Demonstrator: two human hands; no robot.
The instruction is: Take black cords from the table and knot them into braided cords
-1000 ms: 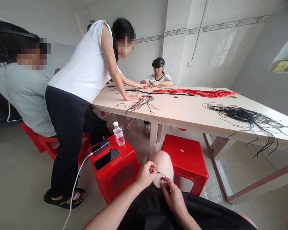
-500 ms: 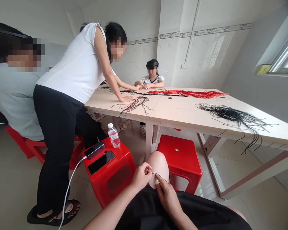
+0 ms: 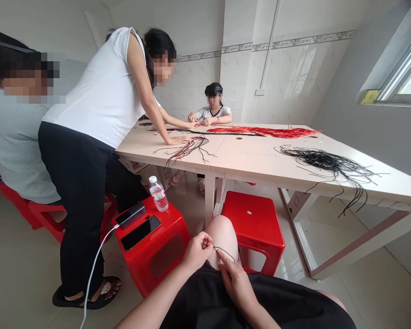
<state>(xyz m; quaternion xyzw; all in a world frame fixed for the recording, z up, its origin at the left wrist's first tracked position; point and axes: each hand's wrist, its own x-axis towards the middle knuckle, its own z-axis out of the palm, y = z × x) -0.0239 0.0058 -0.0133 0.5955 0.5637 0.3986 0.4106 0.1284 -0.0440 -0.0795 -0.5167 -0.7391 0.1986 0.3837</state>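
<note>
A thin black cord (image 3: 226, 251) runs between my two hands, just over my bare knee. My left hand (image 3: 199, 251) is closed, its fingertips pinching one end of the cord. Lower and to the right, my right hand (image 3: 235, 279) holds the cord between thumb and forefinger, and a loop of it bows up above that forefinger. The fingertips hide part of the cord. Black cloth covers my lap below both hands.
A red stool (image 3: 178, 218) at the left carries a water bottle (image 3: 158, 194), a phone (image 3: 141, 233) and a cabled device. Another red stool (image 3: 260, 224) is beyond my knee. Black cords (image 3: 324, 159) and red cords (image 3: 270, 132) lie on the table (image 3: 246, 157); people work around it.
The whole view has shifted slightly, with the surroundings moving left. The black cord between my hands bows in a wider loop. Across the table, the seated person's hand has moved outward.
</note>
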